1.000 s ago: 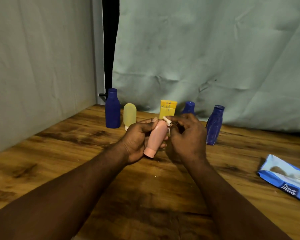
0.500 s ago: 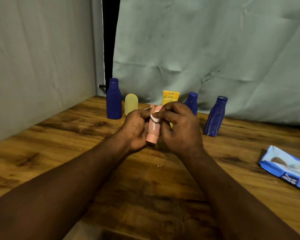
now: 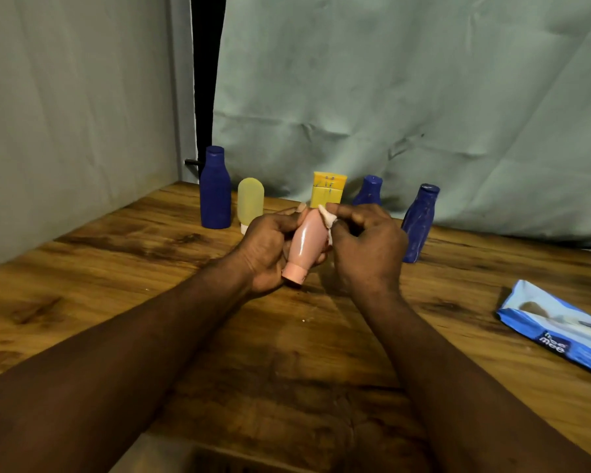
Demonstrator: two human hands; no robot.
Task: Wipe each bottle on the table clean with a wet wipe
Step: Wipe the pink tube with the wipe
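A wooden table (image 3: 116, 285) filled the view under a pale cloth backdrop. A blue wipe pack (image 3: 560, 329) lay at its right edge. Along the back stood three blue bottles (image 3: 215, 189), a pale yellow tube (image 3: 250, 203) and a yellow carton-like container (image 3: 329, 189), all apart from the hands.

Above the table's middle, the left hand (image 3: 267, 247) gripped the pink bottle (image 3: 306, 244), fingers curled round its body. Half a second before, the bottle had stood nearly upright with the right hand cupped over it. It now lay tilted, cap toward the viewer.

The right hand (image 3: 365, 247) pinched the small wet wipe (image 3: 327, 218) against the bottle's far end. The contact patch was probably small, though fingers hid it. This looked like a rubbing stroke, so the pink bottle was still being wiped.
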